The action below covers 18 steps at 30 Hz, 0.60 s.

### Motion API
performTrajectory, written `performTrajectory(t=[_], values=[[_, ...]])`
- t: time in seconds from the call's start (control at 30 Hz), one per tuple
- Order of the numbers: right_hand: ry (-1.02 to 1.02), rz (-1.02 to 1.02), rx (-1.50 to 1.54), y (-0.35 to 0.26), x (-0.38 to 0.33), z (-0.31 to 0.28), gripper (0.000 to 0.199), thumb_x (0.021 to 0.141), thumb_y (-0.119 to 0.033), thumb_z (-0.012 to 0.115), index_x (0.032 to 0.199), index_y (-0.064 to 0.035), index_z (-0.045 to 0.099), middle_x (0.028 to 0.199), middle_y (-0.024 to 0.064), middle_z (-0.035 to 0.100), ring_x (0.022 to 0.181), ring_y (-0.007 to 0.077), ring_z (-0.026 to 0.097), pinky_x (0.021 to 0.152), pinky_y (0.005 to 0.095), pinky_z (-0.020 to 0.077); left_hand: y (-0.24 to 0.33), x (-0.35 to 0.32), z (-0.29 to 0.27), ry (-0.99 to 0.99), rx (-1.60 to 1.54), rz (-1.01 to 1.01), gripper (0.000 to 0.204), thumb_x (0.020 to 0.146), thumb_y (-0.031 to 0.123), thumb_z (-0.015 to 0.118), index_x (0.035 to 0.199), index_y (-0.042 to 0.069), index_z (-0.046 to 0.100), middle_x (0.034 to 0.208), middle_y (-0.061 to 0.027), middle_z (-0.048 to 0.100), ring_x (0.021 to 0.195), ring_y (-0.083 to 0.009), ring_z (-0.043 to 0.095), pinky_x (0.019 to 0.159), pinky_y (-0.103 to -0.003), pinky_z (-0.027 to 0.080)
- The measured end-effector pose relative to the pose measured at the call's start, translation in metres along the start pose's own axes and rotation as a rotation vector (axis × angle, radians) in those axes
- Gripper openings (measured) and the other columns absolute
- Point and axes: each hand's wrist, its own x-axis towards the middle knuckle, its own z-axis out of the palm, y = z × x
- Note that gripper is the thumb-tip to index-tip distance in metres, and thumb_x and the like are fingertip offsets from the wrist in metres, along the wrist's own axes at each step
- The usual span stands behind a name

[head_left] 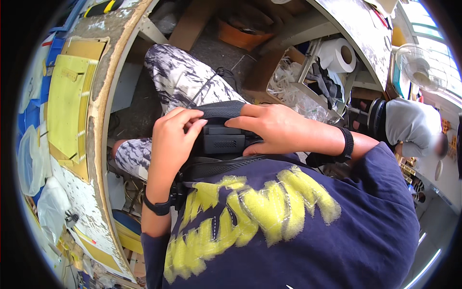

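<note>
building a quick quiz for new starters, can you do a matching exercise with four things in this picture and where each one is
Things
1. black vented box
2. white roll
3. yellow panels
4. orange tub

Places
A. on the bench at the picture's left
B. top middle of the picture
C. between the left hand and right hand
D. upper right of the picture

Pairs: 1-C, 2-D, 3-A, 4-B
</note>
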Motion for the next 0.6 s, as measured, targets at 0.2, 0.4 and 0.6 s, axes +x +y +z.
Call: performTrajectory(t=[0.2,0.4,0.6], values=[[0.06,-0.141,-0.124,-0.003,0.011,0.009,0.07,0.067,-0.026,0.076,0.13,-0.004,0.051,0.091,0.0134,0.06,0.081,0.0312,0.062,0.071,0.0415,0.0515,0.002,0.012,0.001,-0.009,0.065,0.021,0.011,0.081,0.009,0.067,0.085,0.0,0.067,0.079,-0.014,0.065,0.069,-0.0315,0.063,0.064,-0.037,0.049],[-0.059,-0.102,0.05,0.01,0.025,0.001,0.072,0.067,-0.022,0.073,0.131,-0.0005,0.049,0.087,0.0193,0.062,0.076,0.0359,0.062,0.071,0.0426,0.0507,0.007,0.011,0.003,-0.002,-0.054,0.053,0.008,0.081,0.008,0.066,0.082,0.0,0.066,0.076,-0.0132,0.063,0.066,-0.0305,0.062,0.06,-0.037,0.048],[-0.067,0.018,-0.209,-0.013,0.021,0.015,0.048,0.085,-0.027,0.062,0.127,-0.004,0.055,0.097,0.0137,0.061,0.09,0.0314,0.06,0.077,0.039,0.0503,0.006,0.008,0.006,0.041,0.014,0.138,0.008,0.081,0.008,0.065,0.082,0.001,0.064,0.077,-0.0136,0.062,0.067,-0.0329,0.06,0.061,-0.039,0.048]])
